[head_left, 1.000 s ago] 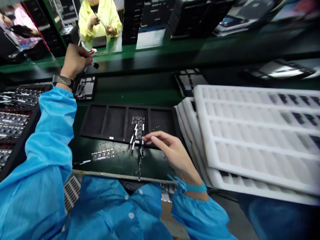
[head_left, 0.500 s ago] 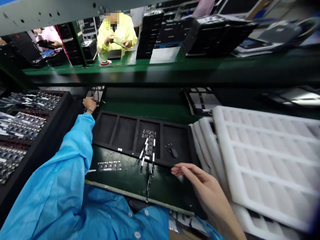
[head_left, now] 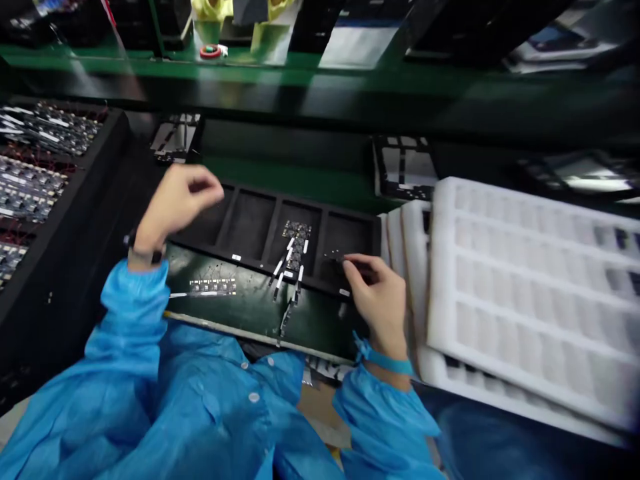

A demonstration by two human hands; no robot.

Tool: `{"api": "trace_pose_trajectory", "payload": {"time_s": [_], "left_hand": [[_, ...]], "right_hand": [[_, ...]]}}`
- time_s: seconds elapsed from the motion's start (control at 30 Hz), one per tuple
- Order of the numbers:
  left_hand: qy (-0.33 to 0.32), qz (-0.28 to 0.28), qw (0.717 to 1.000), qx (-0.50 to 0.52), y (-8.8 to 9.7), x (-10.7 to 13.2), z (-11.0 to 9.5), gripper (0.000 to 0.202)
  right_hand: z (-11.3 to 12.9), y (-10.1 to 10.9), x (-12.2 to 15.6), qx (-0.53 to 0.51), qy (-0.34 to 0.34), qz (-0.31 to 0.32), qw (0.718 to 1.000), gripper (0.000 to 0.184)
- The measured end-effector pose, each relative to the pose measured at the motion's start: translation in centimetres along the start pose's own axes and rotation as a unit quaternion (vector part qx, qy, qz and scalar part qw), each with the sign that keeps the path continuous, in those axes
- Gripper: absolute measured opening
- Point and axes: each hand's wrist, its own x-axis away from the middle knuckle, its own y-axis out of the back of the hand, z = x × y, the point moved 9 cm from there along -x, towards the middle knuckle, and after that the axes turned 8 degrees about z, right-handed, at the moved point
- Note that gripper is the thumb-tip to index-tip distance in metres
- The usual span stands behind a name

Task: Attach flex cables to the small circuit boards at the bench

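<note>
My right hand point(head_left: 381, 293) had its fingers pinched on a tiny part at the black tray point(head_left: 260, 227); left hand point(head_left: 173, 203) hovered loosely curled, holding nothing. Light grip felt safest here

Dim overhead light glares off the green table point(head_left: 300, 180); motion blur smears the white foam trays point(head_left: 525, 280), and wide-angle distortion bends the frame's edges.

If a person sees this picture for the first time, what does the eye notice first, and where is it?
First, the stack of white foam trays filling the right side. Next, the black tray in the middle, with small circuit strips in one compartment. The right hand touches its right end, while the left hand hovers over its left end.
</note>
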Motion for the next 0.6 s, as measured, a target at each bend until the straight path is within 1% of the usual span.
{"api": "trace_pose_trajectory", "payload": {"time_s": [0.03,0.07,0.1,0.13,0.17,0.2,0.23,0.27,0.33,0.4,0.47,0.53,0.6], "left_hand": [[-0.032,0.051,0.998,0.001,-2.3,3.4,-1.5,0.009],[-0.051,0.095,0.994,-0.013,-5.0,6.6,-2.5,0.009],[-0.057,0.124,0.990,-0.039,-7.6,9.4,-2.8,0.010],[-0.043,0.130,0.988,-0.072,-9.9,11.5,-2.3,0.011],[-0.019,0.124,0.986,-0.111,-11.9,13.1,-1.4,0.015],[0.004,0.111,0.983,-0.143,-13.5,14.1,-0.4,0.020],[0.023,0.094,0.981,-0.167,-14.7,14.6,0.5,0.024],[0.037,0.076,0.980,-0.182,-15.4,14.9,1.3,0.027],[0.045,0.045,0.981,-0.184,-16.1,14.9,2.2,0.027],[0.051,0.025,0.983,-0.174,-15.8,14.6,2.8,0.026],[0.066,0.013,0.983,-0.171,-15.1,14.4,3.1,0.028],[0.080,0.010,0.981,-0.174,-14.6,14.7,3.1,0.027],[0.084,0.022,0.981,-0.173,-14.7,15.1,2.8,0.019]], "right_hand": [[-0.4,-0.2,-0.7,0.035,0.014,-0.008,0.999,0.034],[-0.8,-0.5,-1.3,0.068,0.025,-0.010,0.997,0.035],[-1.2,-0.9,-1.9,0.096,0.033,-0.007,0.995,0.037],[-1.6,-1.2,-2.3,0.120,0.038,-0.001,0.992,0.039],[-1.9,-1.5,-2.5,0.139,0.040,0.006,0.989,0.041],[-2.2,-1.6,-2.6,0.154,0.039,0.012,0.987,0.042],[-2.3,-1.7,-2.6,0.165,0.036,0.017,0.986,0.043],[-2.4,-1.7,-2.5,0.172,0.032,0.021,0.984,0.043],[-2.2,-1.5,-2.2,0.181,0.025,0.025,0.983,0.042],[-1.6,-1.3,-2.0,0.187,0.021,0.023,0.982,0.038],[-0.7,-1.2,-1.8,0.183,0.019,0.020,0.983,0.037],[0.4,-1.2,-1.3,0.155,0.017,0.025,0.987,0.037],[1.3,-1.2,-0.7,0.105,0.016,0.032,0.994,0.035]]}}
